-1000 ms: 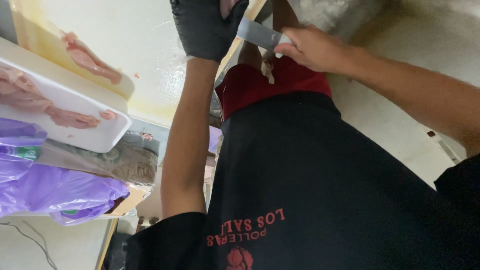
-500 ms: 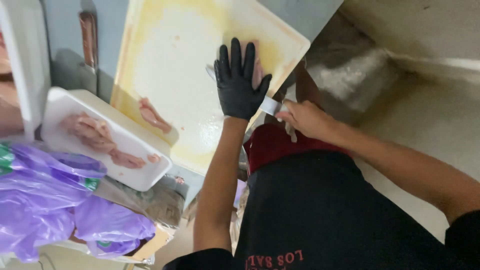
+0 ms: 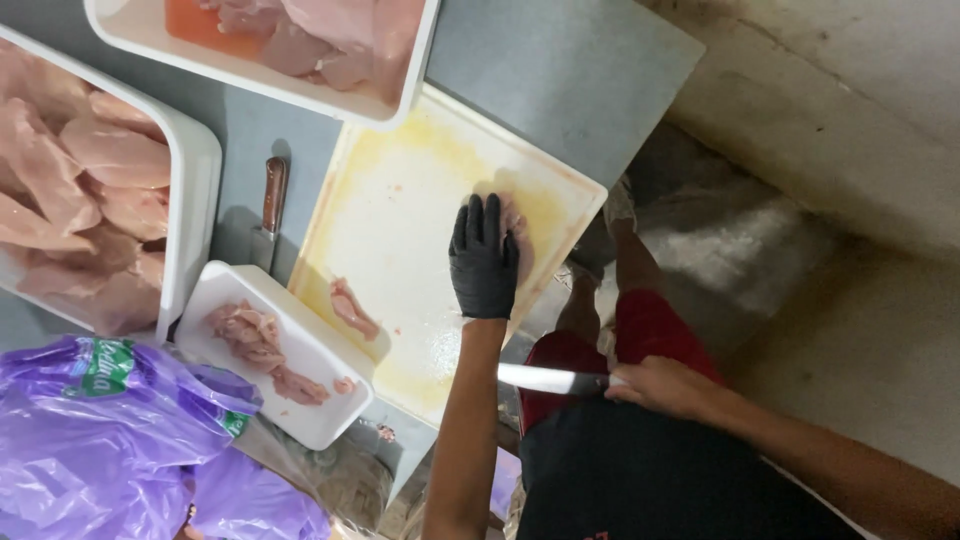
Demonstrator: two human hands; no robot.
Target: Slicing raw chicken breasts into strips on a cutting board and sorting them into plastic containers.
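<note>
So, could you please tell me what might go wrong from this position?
The left hand presses the chicken piece near the cutting board edge, so the meat might slide off. The right hand holds the knife off the board, blade pointing toward the left forearm: a careless swing could cut it. The bare right hand could slip on the handle.

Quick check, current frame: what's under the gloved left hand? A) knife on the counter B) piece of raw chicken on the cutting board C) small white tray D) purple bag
B: the left hand in its black glove lies flat on a piece of raw chicken on the cutting board; the right hand holds a knife off the board's edge.
</note>
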